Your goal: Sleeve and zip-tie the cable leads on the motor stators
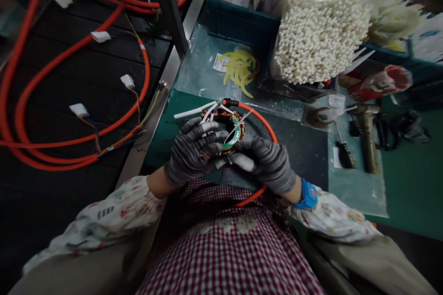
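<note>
Both my hands wear grey gloves and meet at the table's near edge. My left hand [194, 150] is closed around a ring-shaped wound coil [231, 125] with copper windings and a green edge. My right hand [265, 161] pinches the coil's lower right side. White sleeved wires [194, 110] stick out from the coil's top. An orange cable [263, 122] leaves the coil's top, arcs right and runs down under my right wrist.
Long orange cables [69, 55] with white connectors loop over the dark rack on the left. A bag of white parts [320, 32] and yellow ties [240, 69] lie behind. Tools [367, 133] and tape rest on the green mat [411, 179] to the right.
</note>
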